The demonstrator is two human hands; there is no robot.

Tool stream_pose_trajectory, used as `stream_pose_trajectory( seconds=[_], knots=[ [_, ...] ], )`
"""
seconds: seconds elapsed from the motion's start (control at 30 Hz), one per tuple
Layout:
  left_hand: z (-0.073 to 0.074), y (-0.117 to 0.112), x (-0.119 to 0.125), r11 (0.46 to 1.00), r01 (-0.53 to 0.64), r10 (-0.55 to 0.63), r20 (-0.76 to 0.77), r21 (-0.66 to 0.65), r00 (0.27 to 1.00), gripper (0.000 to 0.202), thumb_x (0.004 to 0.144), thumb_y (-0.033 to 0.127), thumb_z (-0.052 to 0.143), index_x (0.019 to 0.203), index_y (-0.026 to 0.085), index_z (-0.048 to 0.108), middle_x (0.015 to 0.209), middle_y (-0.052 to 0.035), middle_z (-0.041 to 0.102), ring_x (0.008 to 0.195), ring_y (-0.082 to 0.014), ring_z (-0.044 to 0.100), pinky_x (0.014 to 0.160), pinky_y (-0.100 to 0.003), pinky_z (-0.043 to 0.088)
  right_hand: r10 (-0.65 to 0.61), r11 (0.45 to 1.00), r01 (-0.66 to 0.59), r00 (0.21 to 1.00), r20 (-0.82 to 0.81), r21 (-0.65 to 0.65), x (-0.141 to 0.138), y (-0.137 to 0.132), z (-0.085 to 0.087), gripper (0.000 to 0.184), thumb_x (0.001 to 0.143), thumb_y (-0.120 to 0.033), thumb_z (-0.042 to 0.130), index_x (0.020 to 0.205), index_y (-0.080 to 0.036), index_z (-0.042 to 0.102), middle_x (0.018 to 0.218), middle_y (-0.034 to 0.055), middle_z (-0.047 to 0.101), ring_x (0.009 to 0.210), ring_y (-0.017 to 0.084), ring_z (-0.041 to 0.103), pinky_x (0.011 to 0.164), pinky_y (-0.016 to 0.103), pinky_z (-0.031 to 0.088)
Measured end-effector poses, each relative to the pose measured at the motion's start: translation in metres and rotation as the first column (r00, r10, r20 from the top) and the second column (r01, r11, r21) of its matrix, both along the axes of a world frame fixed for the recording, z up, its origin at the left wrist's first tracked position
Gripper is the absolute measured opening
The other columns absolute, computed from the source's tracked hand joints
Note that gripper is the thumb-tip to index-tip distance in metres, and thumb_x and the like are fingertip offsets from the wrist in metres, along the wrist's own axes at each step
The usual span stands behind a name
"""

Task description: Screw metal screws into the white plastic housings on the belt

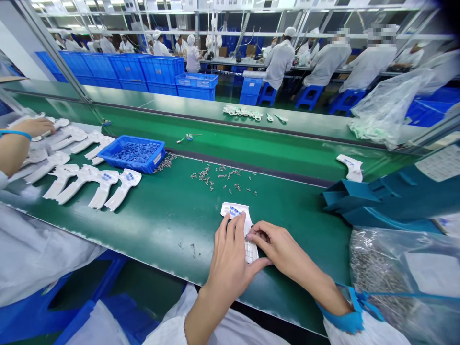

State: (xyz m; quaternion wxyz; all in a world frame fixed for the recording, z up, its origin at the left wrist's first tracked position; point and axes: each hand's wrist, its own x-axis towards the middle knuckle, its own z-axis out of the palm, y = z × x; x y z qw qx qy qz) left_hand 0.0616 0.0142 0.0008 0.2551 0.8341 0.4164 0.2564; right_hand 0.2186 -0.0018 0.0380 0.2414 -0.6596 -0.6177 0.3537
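From my remote view, a white plastic piece [235, 209] with blue print sits toward the near edge of the green conveyor belt [287, 249], just right of centre. The left hand [230, 258] and right hand [276, 244] are together on it, clamping it from both sides, so handling this single piece is the step I see in progress. Farther along the belt lie scattered small metal parts [215, 177] and a blue crate [131, 153] of blue parts. More white pieces [93, 184] spread across the left, where a co-worker's hand [30, 127] rests on one. A clear plastic bag [381, 273] of metal parts sits at near right.
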Motion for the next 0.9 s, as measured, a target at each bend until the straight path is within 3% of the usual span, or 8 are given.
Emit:
stream_pose_trajectory(
  seconds=[0.17, 0.27, 0.43, 0.63, 0.9],
  knots=[
    [0.000, 0.001, 0.000, 1.000, 0.003, -0.003, -0.010, -0.005, 1.000, 0.103, 0.080, 0.050, 0.075, 0.153, 0.024, 0.007, 0.152, -0.0153, 0.039, 0.148, -0.0350, 0.025, 0.115, -0.054, 0.033, -0.084, 0.996, 0.082, 0.990, -0.110, -0.023, -0.001, 0.000, -0.005, 0.012, 0.093, -0.036, 0.055, 0.092, -0.025, 0.052, 0.074, -0.0028, 0.062, 0.070, 0.017, 0.059, 0.064, 0.028, 0.042],
    [-0.001, 0.001, 0.000, 1.000, -0.006, 0.006, -0.004, -0.015, 1.000, 0.103, 0.079, 0.051, 0.075, 0.153, 0.024, 0.007, 0.152, -0.0156, 0.039, 0.147, -0.0358, 0.026, 0.114, -0.055, 0.034, -0.151, 0.988, 0.142, 0.967, -0.207, -0.056, 0.002, 0.002, -0.011, 0.019, 0.090, -0.041, 0.058, 0.098, -0.024, 0.052, 0.078, -0.0011, 0.067, 0.074, 0.018, 0.063, 0.067, 0.029, 0.046],
    [0.000, 0.003, -0.002, 0.998, 0.055, -0.055, 0.033, -0.017, 0.998, 0.095, 0.084, 0.051, 0.070, 0.153, 0.023, 0.011, 0.151, -0.0154, 0.040, 0.148, -0.0347, 0.023, 0.114, -0.053, 0.036, -0.260, 0.961, 0.217, 0.919, -0.297, -0.171, 0.006, 0.002, -0.013, 0.037, 0.091, -0.052, 0.050, 0.106, -0.019, 0.061, 0.086, 0.0053, 0.072, 0.075, 0.020, 0.065, 0.067, 0.031, 0.050],
    [0.004, 0.003, -0.003, 0.996, 0.069, -0.067, 0.052, -0.053, 0.996, 0.093, 0.084, 0.049, 0.070, 0.153, 0.022, 0.014, 0.150, -0.0162, 0.042, 0.148, -0.0361, 0.023, 0.112, -0.054, 0.038, -0.206, 0.975, 0.174, 0.943, -0.261, -0.141, 0.004, -0.001, -0.012, 0.038, 0.087, -0.042, 0.058, 0.117, -0.019, 0.060, 0.080, 0.0022, 0.070, 0.076, 0.020, 0.066, 0.070, 0.032, 0.050],
    [0.003, 0.004, -0.003, 0.996, 0.056, -0.050, 0.072, -0.075, 0.996, 0.095, 0.082, 0.046, 0.073, 0.154, 0.021, 0.016, 0.148, -0.0160, 0.044, 0.147, -0.0351, 0.025, 0.111, -0.053, 0.040, -0.183, 0.978, 0.160, 0.964, -0.192, -0.131, 0.002, 0.004, -0.011, 0.037, 0.083, -0.037, 0.060, 0.115, -0.019, 0.056, 0.084, 0.0029, 0.070, 0.071, 0.019, 0.063, 0.064, 0.031, 0.049]
  ],
)
